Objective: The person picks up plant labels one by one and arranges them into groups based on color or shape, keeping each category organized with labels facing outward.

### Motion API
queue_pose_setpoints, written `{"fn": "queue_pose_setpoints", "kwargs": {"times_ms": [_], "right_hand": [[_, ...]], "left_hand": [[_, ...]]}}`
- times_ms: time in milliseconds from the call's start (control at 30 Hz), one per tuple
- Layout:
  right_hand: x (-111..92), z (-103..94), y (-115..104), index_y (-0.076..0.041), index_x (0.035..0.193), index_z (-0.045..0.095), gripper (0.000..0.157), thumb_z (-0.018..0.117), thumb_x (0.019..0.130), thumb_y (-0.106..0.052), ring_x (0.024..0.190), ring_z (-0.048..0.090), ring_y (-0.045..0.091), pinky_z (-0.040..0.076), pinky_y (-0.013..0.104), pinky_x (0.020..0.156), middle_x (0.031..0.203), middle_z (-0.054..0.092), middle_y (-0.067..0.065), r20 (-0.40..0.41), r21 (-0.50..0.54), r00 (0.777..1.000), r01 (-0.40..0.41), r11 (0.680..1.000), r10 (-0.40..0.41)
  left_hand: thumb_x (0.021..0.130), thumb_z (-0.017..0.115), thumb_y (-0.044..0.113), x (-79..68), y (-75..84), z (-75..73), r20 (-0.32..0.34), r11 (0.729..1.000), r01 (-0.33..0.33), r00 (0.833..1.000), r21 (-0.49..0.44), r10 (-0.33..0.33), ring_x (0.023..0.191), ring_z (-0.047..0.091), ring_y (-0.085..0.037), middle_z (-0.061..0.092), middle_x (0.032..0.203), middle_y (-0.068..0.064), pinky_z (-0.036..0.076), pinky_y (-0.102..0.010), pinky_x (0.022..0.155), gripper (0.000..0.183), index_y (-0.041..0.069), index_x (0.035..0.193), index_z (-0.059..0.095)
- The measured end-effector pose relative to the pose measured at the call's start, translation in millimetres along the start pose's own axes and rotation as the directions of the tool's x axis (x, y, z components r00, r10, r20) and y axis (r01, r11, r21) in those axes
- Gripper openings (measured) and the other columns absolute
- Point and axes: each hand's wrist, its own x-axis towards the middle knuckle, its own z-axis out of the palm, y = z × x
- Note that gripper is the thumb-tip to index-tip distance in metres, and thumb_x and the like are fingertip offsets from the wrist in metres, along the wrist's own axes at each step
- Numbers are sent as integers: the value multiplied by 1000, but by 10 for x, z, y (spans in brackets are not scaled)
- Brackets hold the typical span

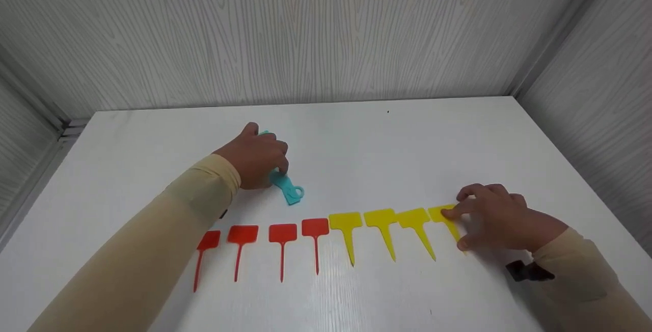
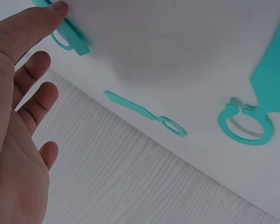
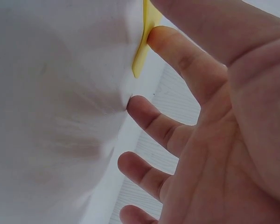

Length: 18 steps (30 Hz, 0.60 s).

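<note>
My left hand (image 1: 257, 156) is low over teal ring-ended plant tags at the table's middle left. Its thumb pinches one teal tag (image 2: 78, 43) at its edge; the index finger is hidden. Another teal tag (image 2: 135, 108) and a larger-looking one (image 2: 275, 84) lie nearby in the left wrist view. From the head, a teal tag (image 1: 288, 189) pokes out below the hand. My right hand (image 1: 499, 217) touches the rightmost yellow T-shaped plant label (image 1: 437, 214), index fingertip on its head and thumb near its stem. The other right fingers are spread, their tips close to the tabletop.
Along the front, several red plant labels (image 1: 282, 232) stand in a row at left, heads away from me. More yellow labels (image 1: 346, 220) continue it rightward. My left sleeve (image 1: 168, 230) partly overlaps the leftmost red label. Wood-grain panels (image 1: 305, 36) border the white table (image 1: 382, 159).
</note>
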Motion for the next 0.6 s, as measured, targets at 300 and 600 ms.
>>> {"fn": "queue_pose_setpoints", "kwargs": {"times_ms": [300, 600], "right_hand": [[4, 13, 11, -30, 143, 77, 65, 98, 82, -38, 138, 41, 54, 33, 74, 98, 147, 58, 9, -11, 6, 1000, 21, 1000, -21], [65, 12, 4, -32, 144, 77, 67, 99, 81, -44, 135, 43, 57, 36, 74, 93, 146, 58, 10, 6, -40, 1000, 22, 999, -22]], "left_hand": [[80, 102, 28, 9, 1, 2, 26, 1000, 4, 1000, 6, -4, 114, 69, -31, 79, 121, -4, 48, -59, 102, 48, 26, 125, 86], [74, 104, 31, -97, -24, -67, 16, 992, 109, 994, -64, -109, 125, 58, -32, 72, 128, -6, 46, -58, 104, 44, 22, 114, 87]]}}
